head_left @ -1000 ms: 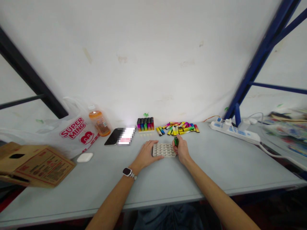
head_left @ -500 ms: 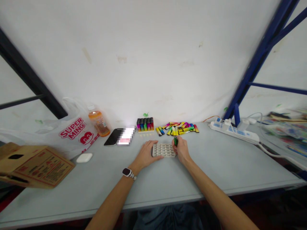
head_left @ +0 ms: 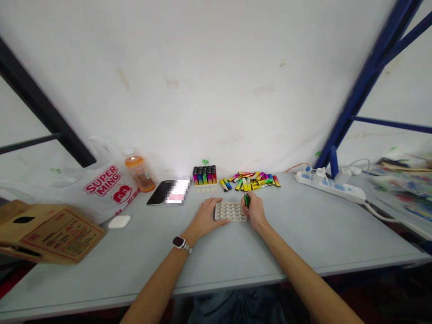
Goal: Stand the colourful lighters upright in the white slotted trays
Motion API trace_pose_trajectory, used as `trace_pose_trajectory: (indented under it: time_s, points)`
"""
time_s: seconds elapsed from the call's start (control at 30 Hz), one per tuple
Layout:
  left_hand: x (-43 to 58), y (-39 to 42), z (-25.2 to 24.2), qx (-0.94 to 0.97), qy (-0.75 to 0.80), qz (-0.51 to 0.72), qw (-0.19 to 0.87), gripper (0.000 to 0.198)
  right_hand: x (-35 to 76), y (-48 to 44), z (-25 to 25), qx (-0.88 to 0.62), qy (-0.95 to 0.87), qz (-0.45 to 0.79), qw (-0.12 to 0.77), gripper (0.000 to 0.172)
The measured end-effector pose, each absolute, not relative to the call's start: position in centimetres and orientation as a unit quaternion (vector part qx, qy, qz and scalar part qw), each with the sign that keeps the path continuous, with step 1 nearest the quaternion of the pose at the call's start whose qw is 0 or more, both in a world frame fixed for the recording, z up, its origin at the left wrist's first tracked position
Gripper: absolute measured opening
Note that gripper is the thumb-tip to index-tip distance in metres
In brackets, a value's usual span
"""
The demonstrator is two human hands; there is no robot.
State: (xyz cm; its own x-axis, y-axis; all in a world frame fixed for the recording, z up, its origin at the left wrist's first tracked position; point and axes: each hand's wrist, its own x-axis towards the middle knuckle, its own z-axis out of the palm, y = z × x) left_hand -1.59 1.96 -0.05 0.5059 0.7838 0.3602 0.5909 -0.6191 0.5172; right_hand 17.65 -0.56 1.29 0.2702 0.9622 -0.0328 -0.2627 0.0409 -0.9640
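A pale tray [head_left: 231, 211] with rows of small pockets lies flat on the grey table in front of me. My left hand [head_left: 206, 217] grips its left end between thumb and fingers. At the tray's right end, my right hand [head_left: 254, 210] is closed around a green lighter [head_left: 247, 200], which is partly covered by the fingers. Behind the tray lies a loose pile of shiny, multicoloured lighters [head_left: 256, 182]. To the left of that pile, a second tray holds several upright lighters [head_left: 204, 174] with black tops.
A phone [head_left: 159, 192], a bright blurred-out patch, an orange drink bottle [head_left: 140, 173] and a white case [head_left: 119, 222] are on the left. Farther left are a plastic bag [head_left: 108, 189] and a cardboard box [head_left: 57, 234]. A power strip [head_left: 329, 186] lies at right.
Both hands keep nearly the same place and grip. The view has shifted very slightly; nothing else visibly differs.
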Motion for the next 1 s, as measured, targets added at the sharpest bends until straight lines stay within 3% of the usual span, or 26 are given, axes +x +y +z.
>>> trace_pose_trajectory:
  time_s: [0.37, 0.73, 1.0]
  points:
    - [-1.7, 2.0, -0.2, 0.854, 0.401, 0.290, 0.162, 0.070, 18.1, -0.3, 1.0, -0.441, -0.362, 0.517, 0.638, 0.054]
    - [-1.9, 2.0, 0.1, 0.853, 0.406, 0.286, 0.161, 0.071, 19.9, 0.5, 0.7, -0.421, -0.464, 0.396, 0.671, 0.032]
    - [-2.0, 2.2, 0.1, 0.854, 0.407, 0.284, 0.156, 0.073, 20.1, 1.4, -1.0, -0.427, -0.545, 0.361, 0.625, 0.032]
